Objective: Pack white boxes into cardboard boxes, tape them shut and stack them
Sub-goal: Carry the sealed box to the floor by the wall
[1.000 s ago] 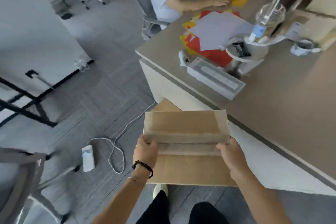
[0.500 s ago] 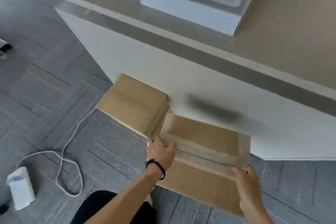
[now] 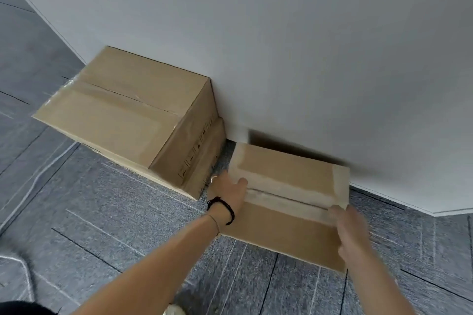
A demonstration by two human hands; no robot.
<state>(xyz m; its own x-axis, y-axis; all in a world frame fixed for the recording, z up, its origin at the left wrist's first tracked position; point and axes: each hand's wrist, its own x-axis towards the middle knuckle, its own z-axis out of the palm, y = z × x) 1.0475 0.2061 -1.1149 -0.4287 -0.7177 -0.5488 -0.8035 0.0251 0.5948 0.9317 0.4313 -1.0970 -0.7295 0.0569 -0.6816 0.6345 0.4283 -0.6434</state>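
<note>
You had a taped box (image 3: 289,202) in both hands, low over the floor (image 3: 115,225) and right up against the white panel (image 3: 281,46), just beside a stack (image 3: 133,115) of two sealed boxes on its left. Left hand (image 3: 227,193) was flat on the box's left end, grip spread, thumb hooked over the top edge by the tape seam. Right hand (image 3: 352,235) clamped the right near corner, grip pressed on the box, blurred so finger detail couldn't be told. Couldn't tell if the box was fully down or a touch off the carpet; the dark shadow behind it suggested the far edge was near the panel but not yet flush. Step looked like setting it down to start or extend the stack row. To do it well you wanted the far edge square against the panel, the left end parallel to the stack and close without snagging its taped side, then both hands let go together so it didn't twist. Your left fingers sat in the narrow gap between box and stack, so you should have slid them out toward yourself before pushing the box sideways, or they'd get pinched. Tape ran wide over the top seam and looked sealed, so no re-press was needed. White cable (image 3: 38,176) lay off to the left, well apart, no trip issue here.
</note>
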